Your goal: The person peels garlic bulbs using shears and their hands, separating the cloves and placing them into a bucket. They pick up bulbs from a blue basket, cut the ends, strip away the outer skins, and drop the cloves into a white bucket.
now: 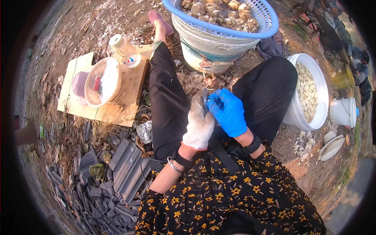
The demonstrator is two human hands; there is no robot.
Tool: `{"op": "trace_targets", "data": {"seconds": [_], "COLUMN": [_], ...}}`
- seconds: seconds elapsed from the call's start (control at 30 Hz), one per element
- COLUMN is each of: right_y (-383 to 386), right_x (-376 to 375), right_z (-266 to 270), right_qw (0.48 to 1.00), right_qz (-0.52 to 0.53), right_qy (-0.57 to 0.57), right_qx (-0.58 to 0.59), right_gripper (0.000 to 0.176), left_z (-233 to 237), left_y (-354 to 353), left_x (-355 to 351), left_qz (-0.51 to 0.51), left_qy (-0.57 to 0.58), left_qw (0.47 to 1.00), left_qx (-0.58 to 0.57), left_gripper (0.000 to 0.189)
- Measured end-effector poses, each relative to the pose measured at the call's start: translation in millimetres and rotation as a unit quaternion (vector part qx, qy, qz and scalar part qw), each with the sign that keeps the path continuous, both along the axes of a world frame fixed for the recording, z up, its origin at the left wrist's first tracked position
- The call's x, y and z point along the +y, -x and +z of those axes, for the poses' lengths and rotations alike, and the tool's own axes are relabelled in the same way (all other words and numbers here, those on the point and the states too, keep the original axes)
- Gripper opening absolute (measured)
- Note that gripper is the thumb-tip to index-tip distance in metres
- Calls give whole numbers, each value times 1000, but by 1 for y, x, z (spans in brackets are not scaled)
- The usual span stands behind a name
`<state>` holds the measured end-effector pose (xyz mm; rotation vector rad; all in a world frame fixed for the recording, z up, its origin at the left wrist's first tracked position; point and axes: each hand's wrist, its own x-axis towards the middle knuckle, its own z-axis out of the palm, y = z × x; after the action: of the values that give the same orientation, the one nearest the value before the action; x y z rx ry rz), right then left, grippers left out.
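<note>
A thin grey blade [204, 100] is being gripped upright in the closed left hand [199, 125], which is wearing a white knit glove. The right hand [228, 112], in a blue glove, is being held curled with its fingertips bunched against the blade. Whether anything is being pinched there cannot be told. Both hands are being kept over the lap, between the black-trousered legs [168, 98].

Just beyond the hands, dry peelings [194, 80] are lying on the ground. The far side is being blocked by a white bucket [207, 53] carrying a blue basket [270, 23] of unpeeled garlic bulbs [219, 11]. To the right, touching the knee, a white pail [319, 84] of peeled cloves [306, 92] is standing. A smaller white tub [344, 111] and some white dishes [331, 145] are lying further right.

On the left, past the outstretched leg, a cardboard sheet [125, 98] is carrying a pale bowl [102, 82], a pink cloth [79, 84] and a capped plastic jar [124, 50]. The near left is being crowded by broken grey tiles [117, 176]. A pink shoe [159, 21] is showing at the far end of the leg.

Open room is being left only over the lap and the strip of peelings.
</note>
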<state>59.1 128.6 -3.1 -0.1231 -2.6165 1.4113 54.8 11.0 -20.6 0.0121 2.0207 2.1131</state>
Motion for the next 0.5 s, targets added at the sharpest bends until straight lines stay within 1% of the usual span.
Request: {"op": "trace_targets", "data": {"seconds": [0.03, 0.13, 0.23, 0.33, 0.43, 0.5], "right_y": [0, 1, 0, 3, 5, 5], "right_x": [-2, -5, -6, -7, -5, -4], "right_z": [1, 4, 2, -2, -10, -12], "right_qw": [1000, 999, 999, 998, 998, 996], "right_qz": [-7, -21, -30, -33, -36, -41], "right_qy": [12, 25, 20, 51, 46, 82], "right_qx": [-20, 8, 2, -1, 5, 1], "right_gripper": [17, 14, 14, 12, 11, 9], "left_z": [0, -2, -9, -8, -2, -7], "left_y": [0, -2, -4, -6, -4, -3], "left_x": [1, 7, 12, 14, 16, 16], "left_qz": [9, 33, 63, 91, 97, 96], "left_qy": [10, 43, -7, 32, 14, 22], "left_qw": [1000, 998, 998, 993, 995, 995], "left_qx": [10, 15, 24, 73, -4, 33], "left_gripper": [47, 43, 41, 42, 42, 41]}}
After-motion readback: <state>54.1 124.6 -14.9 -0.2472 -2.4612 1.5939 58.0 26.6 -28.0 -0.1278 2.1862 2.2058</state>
